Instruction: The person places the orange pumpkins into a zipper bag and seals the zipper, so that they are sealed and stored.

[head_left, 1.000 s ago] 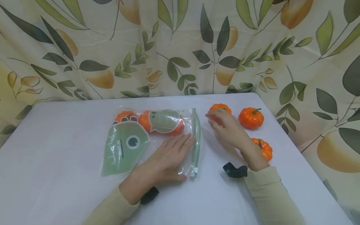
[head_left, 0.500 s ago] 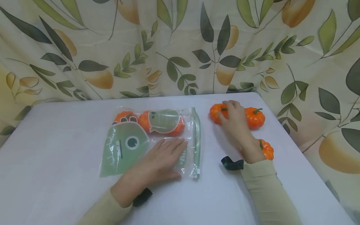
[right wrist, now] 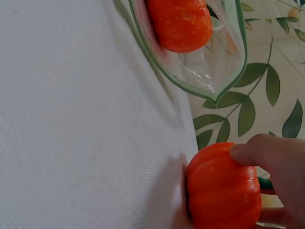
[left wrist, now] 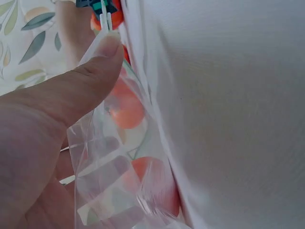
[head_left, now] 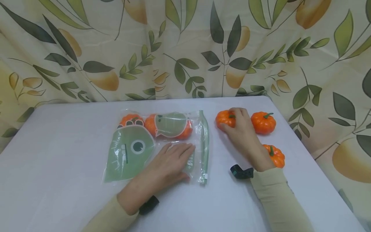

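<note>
On the left of the head view lies a clear zip bag with a green cartoon print, and orange toy pumpkins show inside it. My left hand holds the bag's near side, fingers over the film and thumb at its edge; the left wrist view shows film between thumb and fingers. My right hand grips another toy pumpkin, thumb on its near side, other fingers partly hidden. Seen from the right wrist, the bag's green-rimmed mouth gapes, with a pumpkin inside.
Two more toy pumpkins sit by the right hand: one just right of it, the other partly behind the right wrist. Black wrist cameras jut from both wrists. The white table ends at a leaf-print curtain.
My right hand moves across the far-left loose pumpkin to its right side and closes on it. The left hand shifts slightly left from the bag's zip edge, its thumb now tucked at the near edge.
</note>
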`<move>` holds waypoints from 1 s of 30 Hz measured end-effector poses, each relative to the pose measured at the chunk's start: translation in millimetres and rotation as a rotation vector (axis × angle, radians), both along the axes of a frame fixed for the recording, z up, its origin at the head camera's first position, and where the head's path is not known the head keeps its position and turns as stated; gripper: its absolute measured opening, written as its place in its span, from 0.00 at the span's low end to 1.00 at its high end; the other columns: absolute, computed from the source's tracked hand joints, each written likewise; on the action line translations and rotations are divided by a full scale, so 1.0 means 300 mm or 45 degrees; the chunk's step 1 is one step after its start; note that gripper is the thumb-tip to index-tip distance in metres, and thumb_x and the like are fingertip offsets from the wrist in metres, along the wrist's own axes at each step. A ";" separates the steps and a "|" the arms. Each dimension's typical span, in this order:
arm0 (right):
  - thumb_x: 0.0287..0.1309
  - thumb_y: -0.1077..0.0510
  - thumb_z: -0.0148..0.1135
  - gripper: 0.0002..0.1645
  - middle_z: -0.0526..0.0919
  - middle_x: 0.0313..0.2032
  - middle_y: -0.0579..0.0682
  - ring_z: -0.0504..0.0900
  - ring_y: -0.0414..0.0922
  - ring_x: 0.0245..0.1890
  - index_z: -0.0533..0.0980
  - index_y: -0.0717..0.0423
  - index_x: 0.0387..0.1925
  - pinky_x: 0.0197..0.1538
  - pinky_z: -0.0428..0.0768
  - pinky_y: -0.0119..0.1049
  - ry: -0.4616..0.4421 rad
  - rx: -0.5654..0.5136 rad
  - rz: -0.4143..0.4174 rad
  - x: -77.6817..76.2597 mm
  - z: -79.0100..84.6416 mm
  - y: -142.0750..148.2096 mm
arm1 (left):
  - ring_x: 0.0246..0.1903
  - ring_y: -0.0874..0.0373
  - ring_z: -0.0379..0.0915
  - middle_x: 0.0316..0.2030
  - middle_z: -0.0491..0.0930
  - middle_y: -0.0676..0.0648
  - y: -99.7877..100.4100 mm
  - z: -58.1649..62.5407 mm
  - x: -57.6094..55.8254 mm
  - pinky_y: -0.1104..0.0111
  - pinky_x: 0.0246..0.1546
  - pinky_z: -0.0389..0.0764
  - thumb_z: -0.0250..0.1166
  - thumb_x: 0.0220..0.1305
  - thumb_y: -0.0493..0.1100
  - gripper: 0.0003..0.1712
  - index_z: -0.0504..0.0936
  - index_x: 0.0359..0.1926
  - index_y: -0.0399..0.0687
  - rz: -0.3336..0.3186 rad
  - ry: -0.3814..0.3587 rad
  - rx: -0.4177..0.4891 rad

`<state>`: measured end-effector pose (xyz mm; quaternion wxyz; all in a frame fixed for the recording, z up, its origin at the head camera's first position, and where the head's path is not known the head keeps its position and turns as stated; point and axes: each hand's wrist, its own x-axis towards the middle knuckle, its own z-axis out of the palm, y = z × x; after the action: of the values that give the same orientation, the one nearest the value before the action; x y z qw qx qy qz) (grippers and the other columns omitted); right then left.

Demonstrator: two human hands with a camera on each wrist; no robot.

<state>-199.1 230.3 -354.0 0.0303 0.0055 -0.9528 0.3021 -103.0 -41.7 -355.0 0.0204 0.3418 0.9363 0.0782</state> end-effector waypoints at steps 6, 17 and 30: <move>0.65 0.48 0.57 0.38 0.61 0.71 0.58 0.61 0.57 0.69 0.58 0.56 0.72 0.70 0.65 0.63 -0.083 0.043 0.045 0.019 0.011 0.011 | 0.73 0.51 0.58 0.74 0.63 0.49 0.005 0.007 0.001 0.52 0.73 0.62 0.73 0.54 0.61 0.54 0.58 0.76 0.50 0.018 -0.009 0.026; 0.62 0.45 0.64 0.41 0.65 0.70 0.55 0.62 0.57 0.70 0.60 0.51 0.71 0.70 0.64 0.65 -0.201 0.090 0.207 0.074 0.042 0.006 | 0.74 0.51 0.55 0.75 0.59 0.49 -0.004 0.011 0.006 0.50 0.74 0.59 0.66 0.61 0.64 0.51 0.55 0.77 0.50 -0.025 -0.096 0.034; 0.58 0.48 0.68 0.39 0.68 0.68 0.45 0.66 0.52 0.68 0.63 0.39 0.69 0.68 0.67 0.63 -0.296 -0.087 0.361 0.134 0.066 -0.017 | 0.73 0.50 0.58 0.74 0.62 0.47 -0.008 0.014 0.009 0.51 0.73 0.62 0.66 0.61 0.63 0.51 0.56 0.76 0.47 -0.033 -0.035 0.054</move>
<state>-158.8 225.1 -334.2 -0.1228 0.1036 -0.9288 0.3341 -100.4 -44.1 -350.7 0.0268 0.3532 0.9295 0.1025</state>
